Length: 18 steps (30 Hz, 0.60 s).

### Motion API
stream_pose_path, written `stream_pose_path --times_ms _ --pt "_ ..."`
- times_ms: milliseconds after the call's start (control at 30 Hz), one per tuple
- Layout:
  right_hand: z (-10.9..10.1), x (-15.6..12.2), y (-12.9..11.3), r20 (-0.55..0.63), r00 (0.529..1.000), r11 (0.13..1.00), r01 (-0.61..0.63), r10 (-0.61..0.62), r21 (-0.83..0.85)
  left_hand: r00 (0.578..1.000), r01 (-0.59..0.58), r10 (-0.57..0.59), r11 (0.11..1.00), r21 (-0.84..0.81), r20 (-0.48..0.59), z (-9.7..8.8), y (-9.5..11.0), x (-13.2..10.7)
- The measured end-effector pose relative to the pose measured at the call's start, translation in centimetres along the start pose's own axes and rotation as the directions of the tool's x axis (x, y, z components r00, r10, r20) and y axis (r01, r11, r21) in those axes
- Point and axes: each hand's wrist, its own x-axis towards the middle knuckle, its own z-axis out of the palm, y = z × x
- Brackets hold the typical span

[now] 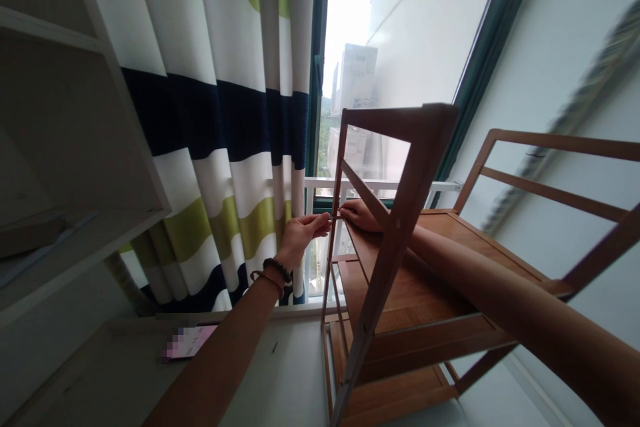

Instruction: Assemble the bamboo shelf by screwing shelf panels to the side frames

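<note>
A brown wooden shelf rack point(410, 280) stands tilted in front of a window. My left hand point(300, 237), with dark bead bracelets at the wrist, pinches a small thin metal piece point(334, 217) against the rack's far upright post. My right hand point(360, 215) reaches through the frame and rests on the shelf board by the same post, fingers curled against it. What the right fingers hold, if anything, is hidden.
A striped curtain point(225, 113) in white, green and navy hangs at the left. A pale cabinet with shelves point(75, 147) stands at far left. A sheet of paper point(193, 340) and a small screw point(275, 347) lie on the grey floor. White window railing point(320, 183) is behind the rack.
</note>
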Motion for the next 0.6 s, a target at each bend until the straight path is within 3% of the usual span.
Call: stream_pose_path --times_ms 233,367,467,600 --pt "1.3 0.9 1.5 -0.037 0.999 1.000 0.009 -0.008 0.024 0.990 0.139 -0.131 0.975 -0.174 0.056 -0.4 -0.2 -0.1" --pt "1.8 1.3 2.0 -0.054 0.997 0.998 0.052 -0.050 0.035 0.990 0.128 -0.109 0.965 -0.228 0.091 -0.5 -0.3 -0.1" --pt "1.5 1.1 1.7 -0.068 0.996 0.998 0.055 -0.053 0.025 0.993 0.083 -0.068 0.981 -0.174 0.094 -0.4 -0.3 -0.3" --pt "0.8 0.7 0.8 -0.028 0.999 0.997 0.045 -0.043 0.064 0.997 -0.060 0.058 0.997 0.042 0.041 -0.1 -0.1 -0.4"
